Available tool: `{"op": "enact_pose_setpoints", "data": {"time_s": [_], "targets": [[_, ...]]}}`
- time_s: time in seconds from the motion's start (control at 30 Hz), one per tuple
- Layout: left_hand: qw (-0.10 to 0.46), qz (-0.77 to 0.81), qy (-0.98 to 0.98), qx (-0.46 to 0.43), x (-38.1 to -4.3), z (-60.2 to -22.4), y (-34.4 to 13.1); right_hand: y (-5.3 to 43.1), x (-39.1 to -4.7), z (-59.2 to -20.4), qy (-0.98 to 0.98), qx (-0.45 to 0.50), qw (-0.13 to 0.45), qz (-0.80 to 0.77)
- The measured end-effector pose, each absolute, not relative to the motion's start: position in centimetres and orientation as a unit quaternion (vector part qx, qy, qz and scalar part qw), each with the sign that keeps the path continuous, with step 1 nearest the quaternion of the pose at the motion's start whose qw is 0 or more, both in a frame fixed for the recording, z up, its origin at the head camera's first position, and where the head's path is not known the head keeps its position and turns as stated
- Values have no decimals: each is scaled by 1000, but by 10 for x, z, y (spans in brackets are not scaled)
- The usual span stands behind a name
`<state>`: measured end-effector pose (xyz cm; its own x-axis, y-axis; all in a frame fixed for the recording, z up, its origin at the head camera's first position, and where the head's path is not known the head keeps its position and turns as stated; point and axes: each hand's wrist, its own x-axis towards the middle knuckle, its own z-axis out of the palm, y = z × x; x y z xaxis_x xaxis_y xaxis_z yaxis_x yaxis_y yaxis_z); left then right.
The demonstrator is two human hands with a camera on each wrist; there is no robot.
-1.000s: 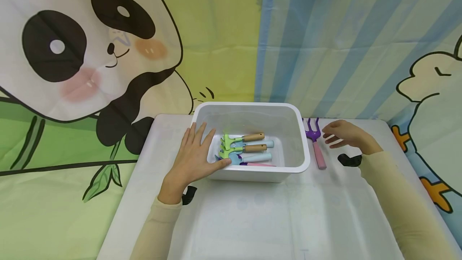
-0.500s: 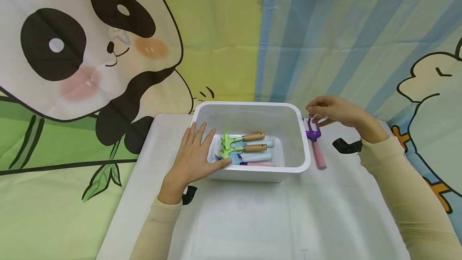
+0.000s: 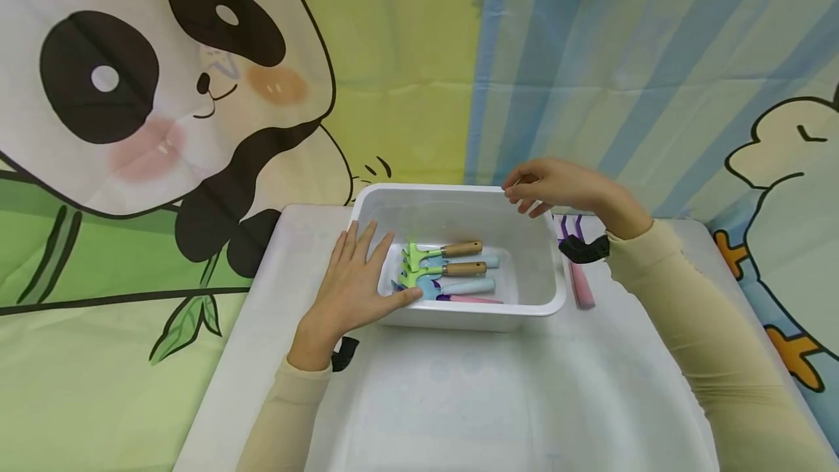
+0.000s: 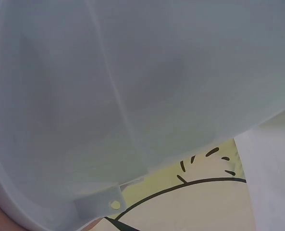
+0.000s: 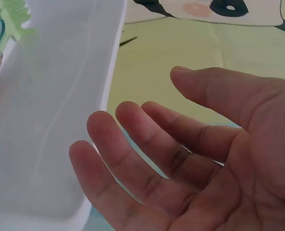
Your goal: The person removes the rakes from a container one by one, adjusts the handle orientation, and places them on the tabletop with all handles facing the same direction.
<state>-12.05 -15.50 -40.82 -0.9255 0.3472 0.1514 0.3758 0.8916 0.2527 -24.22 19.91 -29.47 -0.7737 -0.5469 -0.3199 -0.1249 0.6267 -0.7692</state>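
Note:
My left hand [image 3: 350, 279] rests with straight, spread fingers on the left end of a white plastic bin [image 3: 521, 268], its thumb over the front rim. In the left wrist view, the bin's outer wall [image 4: 156, 86] fills most of the picture. Over the bin's back right corner hovers my right hand [image 3: 557, 184], fingers loosely bent and holding nothing. Inside lie two green hand rakes [image 3: 411, 275] with wooden handles, tools with light blue handles [image 3: 468, 285] and a pink handle [image 3: 475, 299]. A purple hand fork with a pink handle [image 3: 582, 288] lies right of the bin, partly hidden by the wrist strap.
The bin stands on a white-covered table [image 3: 446, 392]. Behind it hangs a printed curtain [image 3: 406, 79] with a panda and blue stripes, close to the table's back edge. A black strap piece [image 3: 583, 248] sits at the right wrist.
My right hand has moved left and back, from beside the purple fork to over the bin's back right corner. The left hand and the tools stay in place.

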Motion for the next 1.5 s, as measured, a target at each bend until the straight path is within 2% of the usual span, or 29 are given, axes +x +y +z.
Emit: {"op": "enact_pose_setpoints", "data": {"time_s": [0.47, 0.7, 1.07, 1.5], "targets": [[55, -137, -971, -189, -121, -408, -156, 114, -271, -335, 830, -278, 352, -332], [60, -131, -971, -190, -121, -408, -155, 88, -281, -369, 831, -272, 377, -306], [58, -132, -971, -192, -121, -406, -155, 83, -284, -417, 827, -294, 415, -241], [57, -127, -972, -189, -122, -408, -154, 86, -283, -439, 836, -238, 459, -184]]}}
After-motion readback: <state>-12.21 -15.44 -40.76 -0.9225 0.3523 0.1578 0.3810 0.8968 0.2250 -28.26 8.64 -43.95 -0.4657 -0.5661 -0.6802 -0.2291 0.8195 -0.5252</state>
